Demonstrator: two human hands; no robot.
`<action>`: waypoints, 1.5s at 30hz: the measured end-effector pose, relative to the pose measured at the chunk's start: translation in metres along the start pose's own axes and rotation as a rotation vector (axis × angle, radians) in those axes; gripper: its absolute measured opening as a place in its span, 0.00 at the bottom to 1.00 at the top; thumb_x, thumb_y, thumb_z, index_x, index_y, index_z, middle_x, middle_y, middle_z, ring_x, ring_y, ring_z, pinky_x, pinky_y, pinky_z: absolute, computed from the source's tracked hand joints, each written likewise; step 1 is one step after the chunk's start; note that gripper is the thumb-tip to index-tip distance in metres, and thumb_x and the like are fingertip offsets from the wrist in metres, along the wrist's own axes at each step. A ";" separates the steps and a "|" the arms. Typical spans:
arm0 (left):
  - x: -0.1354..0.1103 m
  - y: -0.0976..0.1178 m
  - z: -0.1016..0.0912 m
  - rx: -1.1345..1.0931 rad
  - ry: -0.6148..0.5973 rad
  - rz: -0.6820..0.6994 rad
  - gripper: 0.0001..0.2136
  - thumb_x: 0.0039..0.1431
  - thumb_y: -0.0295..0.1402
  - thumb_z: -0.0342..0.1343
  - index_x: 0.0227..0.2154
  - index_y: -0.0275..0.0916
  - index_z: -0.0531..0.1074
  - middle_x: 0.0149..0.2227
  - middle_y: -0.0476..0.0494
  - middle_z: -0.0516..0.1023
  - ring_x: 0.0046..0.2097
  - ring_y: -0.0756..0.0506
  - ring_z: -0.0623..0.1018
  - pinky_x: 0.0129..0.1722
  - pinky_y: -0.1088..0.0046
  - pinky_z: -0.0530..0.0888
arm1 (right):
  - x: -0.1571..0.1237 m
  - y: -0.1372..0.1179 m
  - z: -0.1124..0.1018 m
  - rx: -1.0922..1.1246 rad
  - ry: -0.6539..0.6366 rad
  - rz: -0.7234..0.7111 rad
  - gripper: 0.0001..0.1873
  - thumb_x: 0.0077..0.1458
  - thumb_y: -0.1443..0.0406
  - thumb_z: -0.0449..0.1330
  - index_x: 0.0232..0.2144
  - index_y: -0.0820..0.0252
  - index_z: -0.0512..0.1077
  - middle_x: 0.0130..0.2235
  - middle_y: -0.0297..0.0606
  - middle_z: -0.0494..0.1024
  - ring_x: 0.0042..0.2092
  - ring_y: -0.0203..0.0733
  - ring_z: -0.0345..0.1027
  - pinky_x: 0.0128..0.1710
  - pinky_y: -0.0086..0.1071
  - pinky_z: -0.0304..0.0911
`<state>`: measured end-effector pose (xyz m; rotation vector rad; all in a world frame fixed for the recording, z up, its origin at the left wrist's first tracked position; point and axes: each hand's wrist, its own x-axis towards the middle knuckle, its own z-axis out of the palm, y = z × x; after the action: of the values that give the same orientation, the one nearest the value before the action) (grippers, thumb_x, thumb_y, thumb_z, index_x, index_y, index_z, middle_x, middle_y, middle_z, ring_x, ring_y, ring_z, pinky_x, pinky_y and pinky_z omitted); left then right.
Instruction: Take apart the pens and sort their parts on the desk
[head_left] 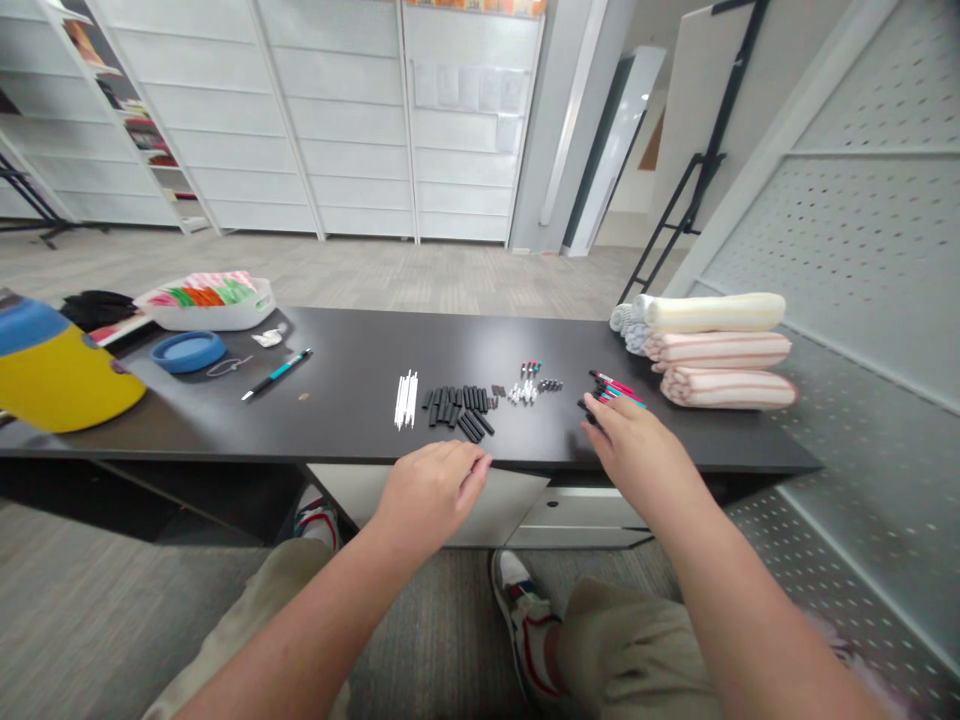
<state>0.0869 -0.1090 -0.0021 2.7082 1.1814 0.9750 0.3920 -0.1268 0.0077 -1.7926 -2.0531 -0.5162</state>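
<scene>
My left hand (435,485) hovers at the table's front edge, its fingers curled in and the thumb against them; whatever may be inside is hidden. On the right, my right hand (634,440) has thumb and forefinger around dark ends in a small pile of red, blue and black pen barrels (616,388); the other fingers are hidden. Between the hands lie black grip sleeves (446,405), white refill-like sticks (406,400), small silvery tips (523,391), dark little springs or rings (551,385) and short pieces with red and blue ends (531,369).
A blue-and-black pen (277,375) lies left, beside a blue round lid (187,352) and a white basket (217,316) of coloured items. A yellow-and-blue container (60,375) stands far left. Rolled towels (720,350) are stacked right, near a perforated panel (885,230).
</scene>
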 end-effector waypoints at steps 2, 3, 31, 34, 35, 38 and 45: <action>0.000 0.000 0.000 0.000 0.003 0.007 0.09 0.73 0.34 0.53 0.37 0.41 0.77 0.33 0.49 0.82 0.35 0.45 0.80 0.37 0.67 0.70 | 0.002 -0.001 0.007 0.030 -0.033 0.039 0.19 0.65 0.64 0.59 0.56 0.66 0.75 0.46 0.50 0.81 0.45 0.54 0.77 0.45 0.43 0.70; 0.000 0.000 0.000 -0.001 0.004 0.011 0.09 0.73 0.34 0.53 0.37 0.41 0.77 0.33 0.49 0.82 0.35 0.45 0.80 0.37 0.67 0.70 | 0.003 -0.001 0.010 0.059 -0.046 0.067 0.18 0.64 0.64 0.61 0.54 0.64 0.75 0.44 0.47 0.82 0.44 0.53 0.77 0.43 0.42 0.70; 0.007 -0.040 -0.029 0.129 0.042 -0.180 0.12 0.72 0.37 0.52 0.37 0.42 0.79 0.35 0.47 0.83 0.35 0.45 0.80 0.36 0.68 0.68 | 0.015 0.013 0.020 0.056 -0.057 0.252 0.06 0.61 0.63 0.64 0.37 0.56 0.82 0.42 0.39 0.84 0.46 0.51 0.77 0.43 0.39 0.66; 0.009 -0.077 -0.047 0.222 0.105 -0.341 0.12 0.70 0.38 0.52 0.36 0.41 0.79 0.33 0.46 0.82 0.36 0.43 0.80 0.36 0.68 0.68 | 0.016 0.016 0.020 0.038 -0.049 0.269 0.06 0.61 0.63 0.63 0.37 0.55 0.82 0.44 0.40 0.84 0.46 0.51 0.77 0.43 0.39 0.66; 0.008 -0.092 -0.053 0.259 0.142 -0.400 0.12 0.70 0.39 0.52 0.37 0.42 0.79 0.33 0.45 0.82 0.36 0.42 0.80 0.37 0.68 0.68 | 0.016 0.017 0.020 0.032 -0.045 0.275 0.07 0.61 0.63 0.63 0.37 0.55 0.82 0.44 0.40 0.84 0.46 0.51 0.76 0.43 0.39 0.66; 0.001 -0.137 -0.071 0.432 0.216 -0.515 0.14 0.69 0.41 0.51 0.38 0.41 0.78 0.37 0.40 0.82 0.42 0.37 0.79 0.42 0.64 0.70 | 0.016 0.018 0.020 0.019 -0.042 0.301 0.07 0.61 0.62 0.63 0.36 0.54 0.82 0.45 0.40 0.83 0.45 0.51 0.76 0.42 0.40 0.65; -0.020 -0.206 -0.090 0.567 0.166 -0.670 0.18 0.65 0.42 0.52 0.48 0.33 0.76 0.50 0.22 0.78 0.52 0.25 0.75 0.48 0.48 0.72 | 0.021 0.000 0.017 0.058 0.054 0.284 0.10 0.62 0.59 0.60 0.35 0.54 0.81 0.42 0.42 0.82 0.41 0.49 0.75 0.37 0.39 0.62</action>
<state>-0.1082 0.0048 0.0051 2.2375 2.4848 0.8507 0.3890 -0.1002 0.0036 -1.9694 -1.7208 -0.4123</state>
